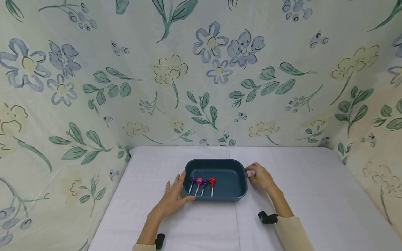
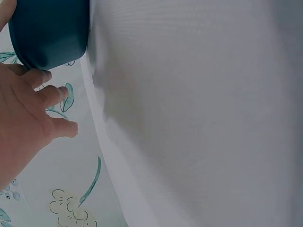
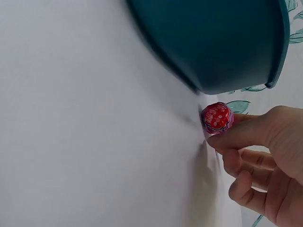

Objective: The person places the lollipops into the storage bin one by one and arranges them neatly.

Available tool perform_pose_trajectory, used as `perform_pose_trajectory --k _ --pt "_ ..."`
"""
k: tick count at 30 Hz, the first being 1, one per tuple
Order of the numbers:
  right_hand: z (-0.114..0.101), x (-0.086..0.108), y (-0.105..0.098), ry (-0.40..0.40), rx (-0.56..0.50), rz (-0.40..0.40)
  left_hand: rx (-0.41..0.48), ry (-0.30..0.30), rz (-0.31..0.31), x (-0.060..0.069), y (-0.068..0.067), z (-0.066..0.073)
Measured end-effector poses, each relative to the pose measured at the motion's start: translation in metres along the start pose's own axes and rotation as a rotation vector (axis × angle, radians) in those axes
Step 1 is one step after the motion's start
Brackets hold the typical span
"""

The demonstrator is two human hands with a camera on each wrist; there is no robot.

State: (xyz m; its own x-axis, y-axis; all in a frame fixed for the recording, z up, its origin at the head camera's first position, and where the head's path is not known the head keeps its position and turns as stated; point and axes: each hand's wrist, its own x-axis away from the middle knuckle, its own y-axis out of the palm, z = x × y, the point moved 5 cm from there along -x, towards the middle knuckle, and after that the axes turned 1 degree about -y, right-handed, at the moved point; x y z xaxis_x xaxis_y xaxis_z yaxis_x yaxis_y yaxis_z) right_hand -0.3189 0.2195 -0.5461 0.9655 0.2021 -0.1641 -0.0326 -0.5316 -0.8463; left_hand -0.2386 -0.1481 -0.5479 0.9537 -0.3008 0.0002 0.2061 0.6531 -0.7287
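A dark blue rectangular tray stands on the white-covered table. Several wrapped lollipops, among them a pink lollipop and a red lollipop, lie side by side in its left half, sticks toward the front. My left hand rests against the tray's front left corner, thumb at the front rim and fingers along the left side, fairly straight. Just outside the tray's right wall, my right hand pinches another lollipop, whose red and pink wrapped head shows close to the tablecloth. Its stick is hidden.
White cloth covers the table around the tray. Floral fabric hangs behind the table and at both sides. Each wrist carries a small black camera, such as the right camera.
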Motion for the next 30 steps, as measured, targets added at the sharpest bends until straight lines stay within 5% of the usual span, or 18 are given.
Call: perform_pose_trajectory --k 7,23,30 --pt "0.003 0.004 -0.001 -0.007 0.022 0.048 0.004 -0.003 -0.001 0.0 0.0 0.002" --pt "0.003 0.001 0.005 -0.07 0.01 -0.023 0.001 -0.014 -0.001 0.001 -0.001 0.002" --pt "0.003 0.004 -0.005 0.006 -0.012 0.061 0.0 -0.007 -0.001 0.001 -0.001 0.002"
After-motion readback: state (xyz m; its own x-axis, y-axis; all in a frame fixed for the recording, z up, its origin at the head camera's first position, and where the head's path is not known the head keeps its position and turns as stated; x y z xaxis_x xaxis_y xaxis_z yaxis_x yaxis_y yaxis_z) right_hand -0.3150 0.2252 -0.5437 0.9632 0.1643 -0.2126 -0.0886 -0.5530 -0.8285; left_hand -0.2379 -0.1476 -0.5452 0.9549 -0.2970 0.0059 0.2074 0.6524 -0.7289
